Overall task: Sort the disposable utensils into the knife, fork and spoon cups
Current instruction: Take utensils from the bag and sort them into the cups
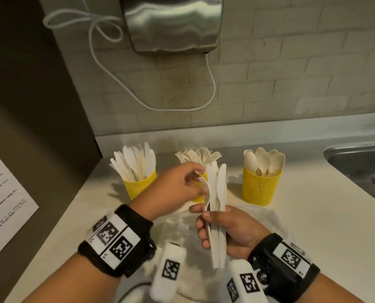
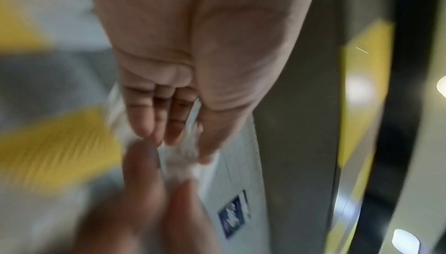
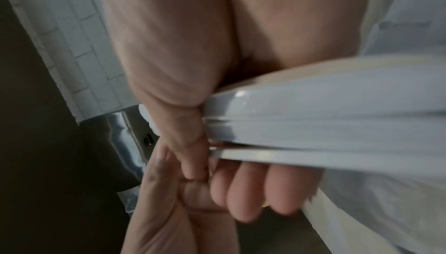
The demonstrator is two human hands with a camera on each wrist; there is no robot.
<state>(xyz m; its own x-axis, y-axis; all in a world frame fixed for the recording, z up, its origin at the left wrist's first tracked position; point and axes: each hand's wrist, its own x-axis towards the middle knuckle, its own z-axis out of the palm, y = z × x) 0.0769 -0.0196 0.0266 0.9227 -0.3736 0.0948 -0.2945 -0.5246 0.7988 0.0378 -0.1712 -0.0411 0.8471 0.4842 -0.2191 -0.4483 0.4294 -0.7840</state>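
Observation:
Three yellow mesh cups stand in a row on the counter: the knife cup on the left, the fork cup in the middle and half hidden by my hands, the spoon cup on the right. My right hand grips an upright bundle of white utensils, mostly knives, in front of the fork cup. My left hand pinches the head of a fork in that bundle. The right wrist view shows the bundle's handles clamped under my thumb. The left wrist view is blurred.
A clear plastic bag lies on the counter under my hands. A steel sink is sunk in at the right. A metal dispenser with a white cable hangs on the brick wall. A dark cabinet side with a printed sheet bounds the left.

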